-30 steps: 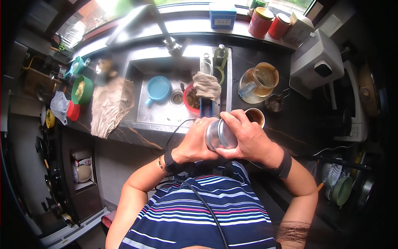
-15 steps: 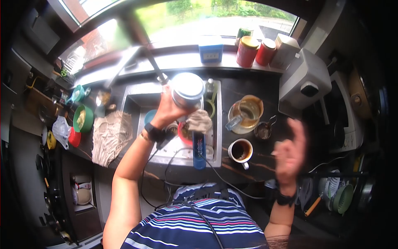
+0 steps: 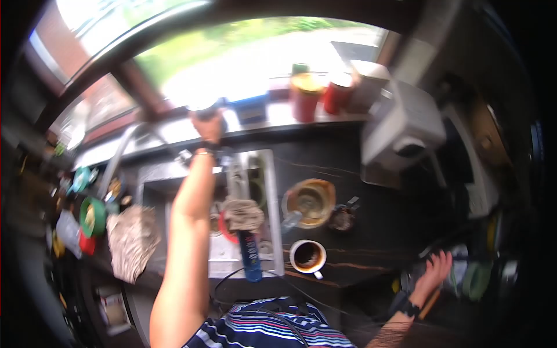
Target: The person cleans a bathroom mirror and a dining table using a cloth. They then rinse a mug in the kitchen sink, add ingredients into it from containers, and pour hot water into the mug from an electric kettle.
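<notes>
Stretched out over the sink (image 3: 277, 232), my left hand (image 3: 209, 126) grips a jar (image 3: 203, 108) at the windowsill, left of a blue box (image 3: 248, 109). The jar is blurred and partly covered by my fingers. Low at the right, my right hand (image 3: 434, 271) is held away from the counter with its fingers spread and nothing in it. A white cup of dark liquid (image 3: 308, 256) stands on the counter between my arms. Behind it are a glass jug (image 3: 310, 203) and a small dark-filled container (image 3: 342, 218).
Red canisters (image 3: 306, 101) stand on the sill. A grey appliance (image 3: 403, 130) is at the back right. One beige cloth (image 3: 133, 240) lies left of the sink, another (image 3: 243, 216) above a blue item (image 3: 250, 258). A green bowl (image 3: 93, 216) is at the left.
My left hand has carried the jar forward from over the sink to the windowsill. My right hand has moved lower and outward. The camera view has tilted up toward the window.
</notes>
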A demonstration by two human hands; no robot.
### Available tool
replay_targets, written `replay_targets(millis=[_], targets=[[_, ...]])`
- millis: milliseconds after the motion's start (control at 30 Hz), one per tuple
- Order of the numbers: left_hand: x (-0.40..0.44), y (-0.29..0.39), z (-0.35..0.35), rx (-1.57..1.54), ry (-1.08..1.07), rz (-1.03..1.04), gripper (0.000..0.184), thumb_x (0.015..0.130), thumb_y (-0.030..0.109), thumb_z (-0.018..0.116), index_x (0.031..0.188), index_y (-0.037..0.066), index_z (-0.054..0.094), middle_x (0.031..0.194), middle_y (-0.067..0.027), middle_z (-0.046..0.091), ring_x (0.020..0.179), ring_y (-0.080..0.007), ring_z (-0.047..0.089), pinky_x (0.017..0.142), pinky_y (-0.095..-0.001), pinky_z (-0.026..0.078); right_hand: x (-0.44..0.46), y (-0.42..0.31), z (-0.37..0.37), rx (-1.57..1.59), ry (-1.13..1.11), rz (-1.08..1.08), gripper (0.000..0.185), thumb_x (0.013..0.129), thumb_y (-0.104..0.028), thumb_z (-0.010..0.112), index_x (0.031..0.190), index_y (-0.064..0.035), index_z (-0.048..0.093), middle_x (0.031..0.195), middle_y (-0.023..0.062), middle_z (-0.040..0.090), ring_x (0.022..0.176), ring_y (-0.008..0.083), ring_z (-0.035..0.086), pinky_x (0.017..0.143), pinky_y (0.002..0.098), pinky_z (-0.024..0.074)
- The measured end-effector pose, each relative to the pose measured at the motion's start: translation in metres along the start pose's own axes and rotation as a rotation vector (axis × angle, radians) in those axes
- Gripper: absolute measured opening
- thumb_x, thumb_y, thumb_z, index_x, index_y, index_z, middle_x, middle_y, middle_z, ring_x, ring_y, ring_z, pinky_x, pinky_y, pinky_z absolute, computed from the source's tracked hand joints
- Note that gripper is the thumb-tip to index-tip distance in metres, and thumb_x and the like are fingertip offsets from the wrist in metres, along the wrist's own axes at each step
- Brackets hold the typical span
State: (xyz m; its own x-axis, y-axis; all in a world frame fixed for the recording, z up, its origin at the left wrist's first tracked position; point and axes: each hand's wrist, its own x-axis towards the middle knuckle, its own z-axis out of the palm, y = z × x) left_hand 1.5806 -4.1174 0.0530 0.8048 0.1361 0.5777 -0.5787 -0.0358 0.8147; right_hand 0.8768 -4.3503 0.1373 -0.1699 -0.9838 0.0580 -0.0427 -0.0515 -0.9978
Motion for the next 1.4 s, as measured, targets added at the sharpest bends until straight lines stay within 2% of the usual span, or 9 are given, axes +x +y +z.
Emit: replay_targets(millis=[33,300,467,600,733,867,1133,1267,1400], targets=[[0.001,0.022,0.005,0.055,-0.033,-0.124,0.058,0.056,0.015,0.084,0.106,0.002,0.058,0.094,-0.0097,0.063,0.087,-0.0241,0.061,0.085,-0.0385,0.048,0.007,-0.001,-0.004,-0.062,0.005,0.042,0.05,0.09,-0.008,0.054,0.137,-0.0091,0.038,0.128,0.0094,0.049,0.103,0.0167,0.052,0.084,0.0287,0.0421],[0.04,-0.068,0.015,0.728,0.048,-0.113,0.083,0.05,0.044,0.089,0.107,-0.009,0.058,0.104,-0.0204,0.064,0.1,-0.032,0.061,0.091,-0.0406,0.047,0.095,0.058,0.013,-0.101,0.12,-0.099,0.064,0.091,-0.034,0.06,0.141,-0.0049,0.032,0.142,0.0123,0.036,0.132,0.0215,0.032,0.109,0.0392,0.0229],[0.043,-0.075,0.016,0.415,-0.072,0.062,0.077,0.057,0.035,0.089,0.111,-0.008,0.057,0.11,-0.021,0.062,0.101,-0.0305,0.06,0.092,-0.0405,0.047,0.101,0.037,0.05,0.218,0.051,0.118,0.063,0.09,-0.058,0.048,0.117,-0.0016,0.052,0.108,0.0094,0.059,0.098,0.0205,0.055,0.09,0.0345,0.041],[0.054,-0.152,-0.01,0.564,-0.206,0.092,0.101,0.061,0.035,0.087,0.134,-0.008,0.031,0.131,-0.025,0.044,0.12,-0.0334,0.045,0.104,-0.042,0.035,0.097,0.048,0.07,0.266,-0.071,0.1,0.06,0.089,-0.062,0.046,0.092,-0.0037,0.057,0.085,0.0085,0.061,0.084,0.0219,0.059,0.085,0.0337,0.0445],[0.023,-0.072,-0.023,0.428,0.019,-0.179,0.103,0.069,0.041,0.08,0.139,-0.008,0.023,0.141,-0.0263,0.027,0.132,-0.0337,0.029,0.11,-0.0433,0.023,0.092,0.033,0.109,0.384,0.317,-0.002,0.044,0.091,-0.052,0.051,0.086,-0.0085,0.053,0.071,0.0015,0.051,0.064,0.0145,0.049,0.058,0.0284,0.0407],[-0.011,0.01,-0.077,0.259,-0.068,-0.204,0.064,0.086,0.015,0.064,0.137,-0.004,0.03,0.14,-0.0169,0.035,0.131,-0.0257,0.033,0.11,-0.0366,0.023,0.098,0.024,0.114,0.322,0.476,0.015,0.044,0.088,-0.046,0.056,0.067,-0.0083,0.047,0.06,0.0022,0.044,0.051,0.0135,0.043,0.05,0.0269,0.0364],[-0.086,0.136,-0.19,0.198,-0.215,-0.205,0.049,0.089,0.004,0.057,0.135,0.001,0.04,0.135,-0.0118,0.045,0.127,-0.0214,0.041,0.109,-0.0346,0.027,0.1,0.001,0.075,0.316,0.325,-0.009,0.042,0.088,-0.049,0.053,0.071,-0.012,0.044,0.059,-0.0005,0.043,0.049,0.0112,0.041,0.047,0.0241,0.0329],[-0.146,0.219,-0.173,0.268,-0.785,-0.353,0.036,0.085,0.001,0.06,0.119,0.003,0.049,0.09,-0.0045,0.061,0.083,-0.0124,0.059,0.078,-0.0268,0.048,0.082,-0.02,0.044,0.375,0.171,-0.029,0.039,0.09,-0.046,0.052,0.079,-0.0091,0.05,0.06,-0.0008,0.046,0.049,0.009,0.04,0.046,0.0219,0.0321],[-0.222,0.246,-0.164,0.116,-1.5,-1.24,0.069,0.09,0.014,0.059,0.141,-0.005,0.018,0.096,-0.02,0.066,0.082,-0.0227,0.068,0.071,-0.0303,0.055,0.049,-0.055,0.023,0.358,0.022,-0.051,0.043,0.091,-0.048,0.048,0.074,-0.0082,0.05,0.059,0.0008,0.048,0.047,0.0108,0.039,0.047,0.0237,0.033]])
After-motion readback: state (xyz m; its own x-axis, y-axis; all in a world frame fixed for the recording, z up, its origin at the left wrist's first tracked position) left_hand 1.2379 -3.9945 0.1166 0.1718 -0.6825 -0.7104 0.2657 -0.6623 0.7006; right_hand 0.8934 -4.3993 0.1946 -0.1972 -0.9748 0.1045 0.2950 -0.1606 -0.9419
